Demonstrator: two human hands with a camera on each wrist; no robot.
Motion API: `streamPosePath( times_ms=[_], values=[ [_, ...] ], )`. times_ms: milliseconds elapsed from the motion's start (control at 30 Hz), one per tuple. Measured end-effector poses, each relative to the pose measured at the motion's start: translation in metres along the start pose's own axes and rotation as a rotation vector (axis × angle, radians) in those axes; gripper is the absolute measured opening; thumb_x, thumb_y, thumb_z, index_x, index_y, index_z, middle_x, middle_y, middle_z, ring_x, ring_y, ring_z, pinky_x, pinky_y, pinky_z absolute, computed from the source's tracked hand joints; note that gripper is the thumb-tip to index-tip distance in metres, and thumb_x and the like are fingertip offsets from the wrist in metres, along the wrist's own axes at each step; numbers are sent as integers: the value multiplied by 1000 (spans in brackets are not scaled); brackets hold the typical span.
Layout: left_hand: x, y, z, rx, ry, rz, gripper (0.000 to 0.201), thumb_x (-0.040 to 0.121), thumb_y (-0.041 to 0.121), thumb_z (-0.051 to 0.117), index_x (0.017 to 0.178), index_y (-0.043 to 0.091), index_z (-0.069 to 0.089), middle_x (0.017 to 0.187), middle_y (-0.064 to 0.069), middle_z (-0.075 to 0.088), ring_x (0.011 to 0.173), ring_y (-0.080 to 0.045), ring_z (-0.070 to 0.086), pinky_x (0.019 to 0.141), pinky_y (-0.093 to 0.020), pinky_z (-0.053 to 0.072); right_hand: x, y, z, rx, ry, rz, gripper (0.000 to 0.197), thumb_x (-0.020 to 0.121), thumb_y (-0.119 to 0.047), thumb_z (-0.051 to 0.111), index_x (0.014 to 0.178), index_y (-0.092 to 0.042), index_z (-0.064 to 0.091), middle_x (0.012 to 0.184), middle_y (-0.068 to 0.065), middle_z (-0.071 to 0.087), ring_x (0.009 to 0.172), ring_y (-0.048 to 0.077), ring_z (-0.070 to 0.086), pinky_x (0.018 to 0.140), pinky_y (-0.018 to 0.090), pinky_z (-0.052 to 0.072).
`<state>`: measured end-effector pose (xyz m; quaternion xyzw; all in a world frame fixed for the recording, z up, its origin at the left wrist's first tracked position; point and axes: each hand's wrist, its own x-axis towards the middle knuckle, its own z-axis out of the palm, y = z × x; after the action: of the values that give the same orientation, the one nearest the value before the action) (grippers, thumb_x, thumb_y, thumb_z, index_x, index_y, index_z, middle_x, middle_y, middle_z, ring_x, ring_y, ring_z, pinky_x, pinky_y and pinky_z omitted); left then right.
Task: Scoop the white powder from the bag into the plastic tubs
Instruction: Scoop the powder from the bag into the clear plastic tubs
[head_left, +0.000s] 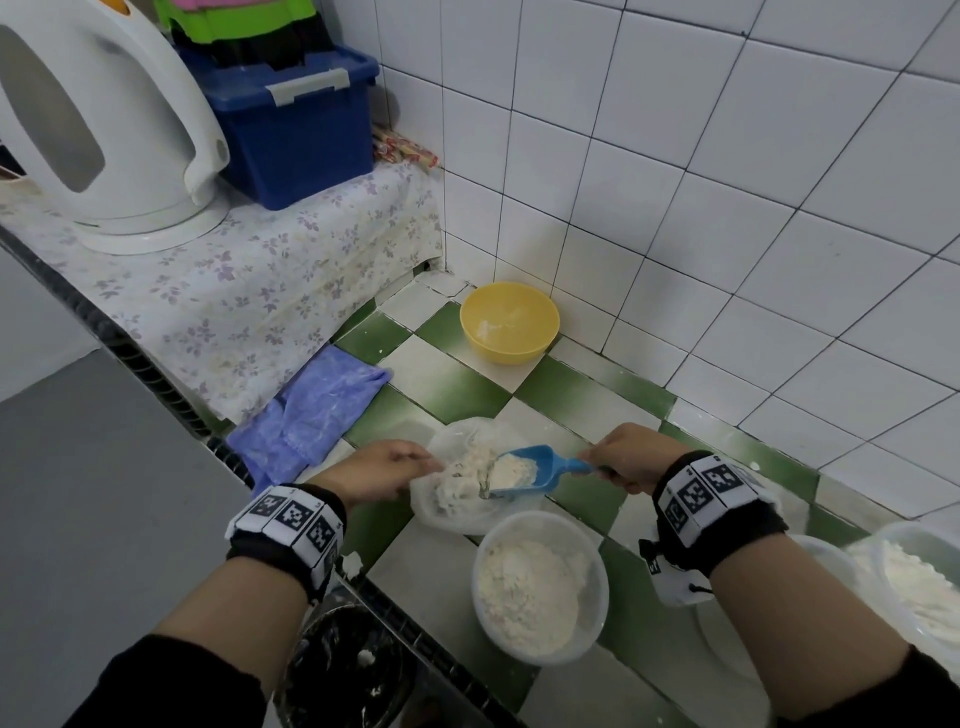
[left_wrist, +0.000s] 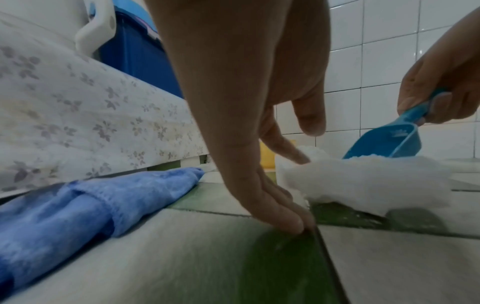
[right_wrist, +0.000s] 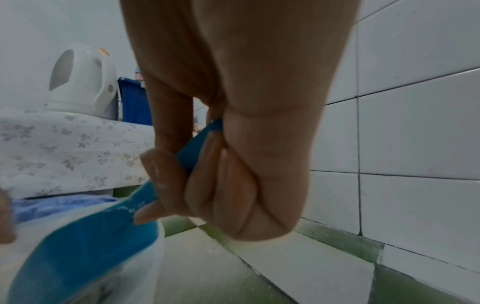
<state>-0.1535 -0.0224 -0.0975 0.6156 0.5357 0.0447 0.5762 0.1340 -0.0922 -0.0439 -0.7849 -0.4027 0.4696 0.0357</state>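
Note:
A clear plastic bag (head_left: 457, 512) of white powder lies open on the green-and-white tiled counter. My right hand (head_left: 631, 457) grips the handle of a blue scoop (head_left: 522, 470), which sits in the bag's mouth heaped with powder. In the right wrist view my fingers (right_wrist: 228, 191) curl around the scoop (right_wrist: 103, 236). My left hand (head_left: 395, 465) is at the bag's left edge. In the left wrist view its straight fingers (left_wrist: 288, 218) press on the counter, the index finger touches the bag (left_wrist: 363, 181), and the thumb hangs free. A round plastic tub (head_left: 602, 587), nearly full of powder, stands just in front of the bag.
A second tub (head_left: 906, 531) with powder stands at the right edge. A yellow bowl (head_left: 509, 322) sits in the wall corner, and a blue cloth (head_left: 311, 410) lies left of the bag. A white kettle (head_left: 104, 130) and blue box (head_left: 296, 124) stand on the raised ledge.

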Motion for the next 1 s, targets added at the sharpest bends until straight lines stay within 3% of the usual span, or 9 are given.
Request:
streamPosePath(
  times_ms=[100,167,300,467,533,667,767,900,1000],
  values=[
    [8,19,0,35,12,131,17,94,30,63,99,20,76,109,1,71,103,-17,64,85,-32,50,-6,6,-5,-7,8,-2,31,93,-27,55,68,-10,60,58,1,47,51,13,36,51,24,32],
    [19,32,5,102,-58,177,19,96,32,59,103,23,75,112,5,68,109,-13,61,96,-32,47,-11,8,-6,-11,-6,-6,31,92,-28,56,67,-10,59,57,1,46,49,13,36,50,24,32],
    [38,48,20,382,-165,27,55,99,54,41,132,14,60,138,-3,55,130,-22,49,114,-37,33,-15,12,-4,20,-7,17,31,93,-29,55,68,-10,59,56,0,46,49,13,35,51,24,32],
    [52,28,25,220,-78,-60,57,98,53,44,139,13,53,145,-6,51,131,-23,49,113,-38,36,-12,17,-5,74,59,14,31,94,-25,54,68,-9,56,55,2,44,49,13,35,50,23,31],
    [45,27,27,196,-73,-94,54,100,47,44,141,11,48,144,-10,50,130,-28,49,110,-37,40,-11,18,-7,98,86,-1,32,94,-25,55,65,-10,56,54,1,44,48,13,36,49,23,31],
    [30,29,30,-66,-99,-226,49,96,48,54,127,10,54,118,-11,60,102,-28,67,96,-40,53,-10,19,-10,196,124,-27,34,92,-29,56,64,-11,57,52,0,45,47,12,36,48,22,31],
    [19,37,18,-24,-127,-258,48,95,51,53,105,7,70,107,-15,68,84,-28,72,81,-36,59,-12,19,-11,213,86,-20,34,93,-29,56,68,-7,61,52,0,45,48,13,34,49,23,30],
    [31,44,10,123,86,-214,46,93,50,59,82,5,63,83,-11,70,67,-21,64,60,-27,52,-11,19,-7,164,55,17,29,94,-29,54,79,-6,63,56,1,46,49,12,35,50,23,32],
    [50,39,14,260,188,-134,41,90,46,63,83,6,60,82,-9,61,70,-19,58,65,-28,46,-10,16,-5,103,54,32,28,92,-27,55,73,-8,62,57,0,46,49,12,35,50,22,32]
  ],
)
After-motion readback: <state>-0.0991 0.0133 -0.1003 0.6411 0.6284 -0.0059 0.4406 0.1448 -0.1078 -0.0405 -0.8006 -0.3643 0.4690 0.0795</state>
